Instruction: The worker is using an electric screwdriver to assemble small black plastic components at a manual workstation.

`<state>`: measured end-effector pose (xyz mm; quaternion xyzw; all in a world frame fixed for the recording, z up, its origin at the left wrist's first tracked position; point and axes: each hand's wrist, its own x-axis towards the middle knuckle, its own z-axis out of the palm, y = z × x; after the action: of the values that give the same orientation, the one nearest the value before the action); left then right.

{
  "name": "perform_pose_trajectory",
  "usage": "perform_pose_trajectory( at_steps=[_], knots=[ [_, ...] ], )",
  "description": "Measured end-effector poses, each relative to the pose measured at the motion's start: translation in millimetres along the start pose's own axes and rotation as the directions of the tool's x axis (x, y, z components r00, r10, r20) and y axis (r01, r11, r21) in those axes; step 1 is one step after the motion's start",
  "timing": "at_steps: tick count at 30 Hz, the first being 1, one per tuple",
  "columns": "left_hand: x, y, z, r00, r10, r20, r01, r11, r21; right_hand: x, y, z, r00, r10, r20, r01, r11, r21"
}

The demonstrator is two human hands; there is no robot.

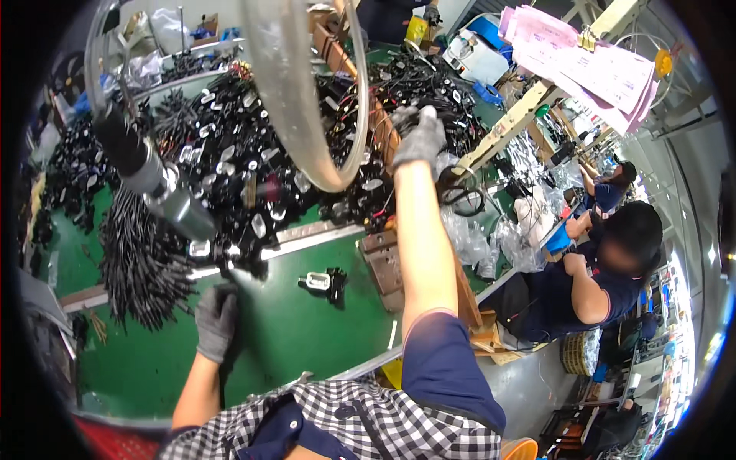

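My left hand (216,322), in a grey glove, is low over the green bench with its fingers curled. Whatever it may hold is hidden. Just beyond it lie a bundle of black cables (142,261) and black parts with clear pieces at the bench rail. My right hand (419,142), also gloved, reaches far forward over a heap of black cabled parts (441,88). Its fingers look apart, with their tips partly lost among the parts. A single black part with a pale rectangular frame (318,282) rests on the green surface between my arms.
A metal power screwdriver (180,207) hangs at the left, beside a looped clear hose (295,130). A brown metal block (383,268) and wooden divider stand right of centre. Pink papers (579,61) hang from a cream post. Co-workers (606,268) sit at the right.
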<state>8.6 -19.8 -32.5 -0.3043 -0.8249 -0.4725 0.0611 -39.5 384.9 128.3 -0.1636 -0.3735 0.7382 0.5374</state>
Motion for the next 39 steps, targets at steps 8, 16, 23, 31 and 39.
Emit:
perform_pose_trajectory(
  at_steps=[8,16,23,31,39],
  knots=[
    [0,11,-7,0.971,-0.221,0.089,0.230,0.966,-0.120,127,76,-38,0.968,-0.180,0.174,0.246,0.807,-0.536],
    [6,12,-7,0.996,-0.082,0.023,0.082,0.997,0.004,-97,72,-57,0.580,0.110,0.807,0.763,0.275,-0.585],
    [4,9,2,0.988,-0.134,0.072,0.149,0.948,-0.281,-168,50,-88,0.494,0.138,0.858,0.868,-0.017,-0.497],
    [-6,24,-8,0.950,-0.135,0.280,0.168,0.981,-0.097,-250,23,-91,0.549,0.522,0.653,0.775,-0.026,-0.631],
    [-4,56,3,0.829,-0.135,0.542,0.557,0.120,-0.822,-305,29,-46,0.665,0.407,0.626,0.230,0.686,-0.691]
  ],
)
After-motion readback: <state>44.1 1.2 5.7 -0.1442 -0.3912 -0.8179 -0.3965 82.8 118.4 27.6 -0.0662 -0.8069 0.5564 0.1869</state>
